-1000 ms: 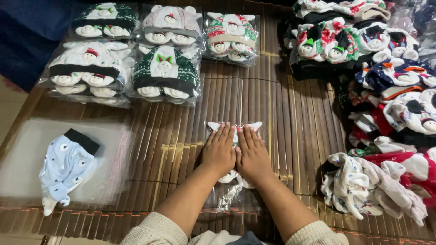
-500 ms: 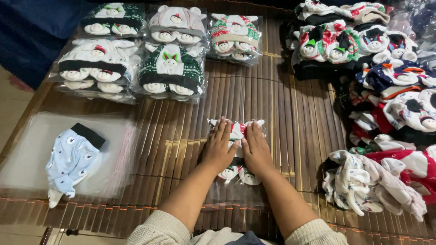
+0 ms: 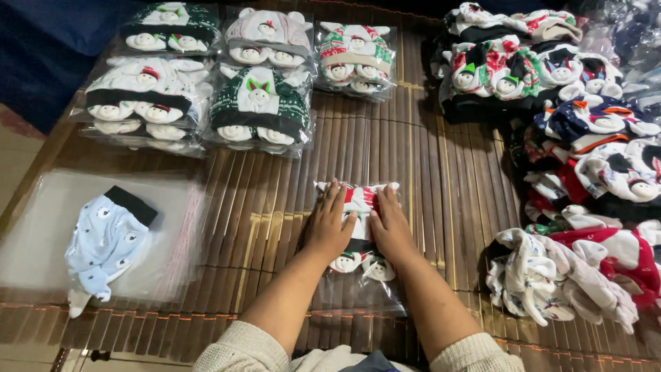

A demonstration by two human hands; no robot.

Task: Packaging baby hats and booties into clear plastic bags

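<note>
— Where are the hands?

— Both lie flat, palms down, side by side on a clear plastic bag (image 3: 358,293) holding a red, white and black baby hat (image 3: 359,200) with small snowman faces. The left hand (image 3: 329,227) presses the left half, the right hand (image 3: 391,231) the right half. Fingers are stretched out and nearly together, gripping nothing, only pressing.

— And where does that bag sit?

— In the middle of the slatted bamboo table (image 3: 441,207), just in front of the person.

— What lies around it?

— Along the far edge, bagged stacks of hats (image 3: 258,103) in green, white and pink. To the right, a loose pile of unbagged hats (image 3: 592,158), well apart from the hands. At the left, a pale blue baby hat (image 3: 103,241) with a black cuff rests on an empty clear bag (image 3: 41,241).
</note>
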